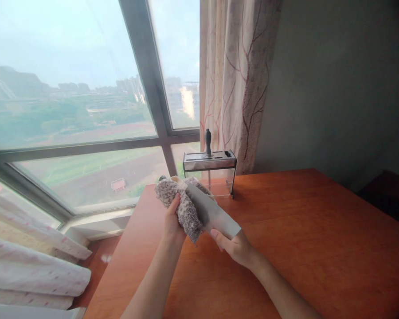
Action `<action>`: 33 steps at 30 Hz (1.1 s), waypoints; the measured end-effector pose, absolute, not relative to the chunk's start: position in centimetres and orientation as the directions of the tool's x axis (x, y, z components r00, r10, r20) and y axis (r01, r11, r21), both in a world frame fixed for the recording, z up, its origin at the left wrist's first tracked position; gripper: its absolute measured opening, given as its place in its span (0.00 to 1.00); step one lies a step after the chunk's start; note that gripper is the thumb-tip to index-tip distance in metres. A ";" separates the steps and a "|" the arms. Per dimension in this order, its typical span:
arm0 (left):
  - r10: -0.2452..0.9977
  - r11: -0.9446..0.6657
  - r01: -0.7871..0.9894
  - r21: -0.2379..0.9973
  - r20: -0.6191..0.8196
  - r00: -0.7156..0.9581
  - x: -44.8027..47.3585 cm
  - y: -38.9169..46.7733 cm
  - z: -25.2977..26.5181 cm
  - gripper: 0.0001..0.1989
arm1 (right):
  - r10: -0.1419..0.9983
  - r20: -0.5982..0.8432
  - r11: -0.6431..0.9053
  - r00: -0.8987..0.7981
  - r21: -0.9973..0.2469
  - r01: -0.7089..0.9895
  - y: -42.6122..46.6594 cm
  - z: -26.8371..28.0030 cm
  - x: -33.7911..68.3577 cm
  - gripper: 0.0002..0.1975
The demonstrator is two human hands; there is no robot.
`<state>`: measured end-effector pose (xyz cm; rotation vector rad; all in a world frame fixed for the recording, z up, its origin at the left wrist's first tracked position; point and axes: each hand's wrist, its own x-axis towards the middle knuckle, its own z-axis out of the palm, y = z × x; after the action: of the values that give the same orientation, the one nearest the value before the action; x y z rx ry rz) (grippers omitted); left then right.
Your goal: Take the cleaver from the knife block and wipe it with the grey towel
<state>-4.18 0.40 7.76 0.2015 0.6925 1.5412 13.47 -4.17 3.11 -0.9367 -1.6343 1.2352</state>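
While the left hand point(171, 223) clenches a grey speckled cloth point(182, 206) around the far part of a broad knife blade point(214, 215), the right hand point(236, 248) grasps the near end of the knife from below, with the fingers curled under the metal. The handle is hidden inside the right palm, so the exact hold there cannot be told. Both hands and the knife are raised just above the near-left part of the orange wooden table point(302, 230), between the person and a clear knife block point(210, 170) that stands at the table's far edge near the window point(86, 110).

Risk 1: cut to the left hand. The cloth is bunched, not folded flat, and the left thumb presses on it beside the blade. If the cloth slides or thins over the cutting edge, the edge can reach the fingers.

Risk 2: cut to the right hand. The right fingertips lie close under the bare blade. A slip toward the blade brings them onto the edge.

Risk 3: drop. The knife hangs over the table with no support. A loose hold on either end lets it fall onto the wood or off the left edge.

One black handle point(208, 141) already stands in the block; the curtain point(239, 79) hangs just behind it.
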 end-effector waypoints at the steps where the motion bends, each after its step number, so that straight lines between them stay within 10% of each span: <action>1: 0.954 0.045 -0.846 0.532 -0.275 -0.122 -4.4 0.4 7.9 0.08 | 0.916 0.186 0.224 -0.357 -0.972 0.066 -4.2 3.1 13.5 0.19; 18: 0.955 -0.046 -0.807 0.588 -0.210 -0.208 -3.2 0.5 6.5 0.13 | 0.986 0.164 0.164 0.009 -0.986 -0.034 -3.1 3.1 13.4 0.18; 33: 0.984 0.085 -0.581 0.810 -0.159 -0.077 -5.6 0.3 7.6 0.18 | 0.949 0.316 0.315 0.008 -0.946 0.073 -2.9 3.5 15.3 0.18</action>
<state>-5.64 0.31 7.57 0.5986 0.8860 1.4303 15.29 -2.92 3.55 -1.0274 -1.3809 0.9205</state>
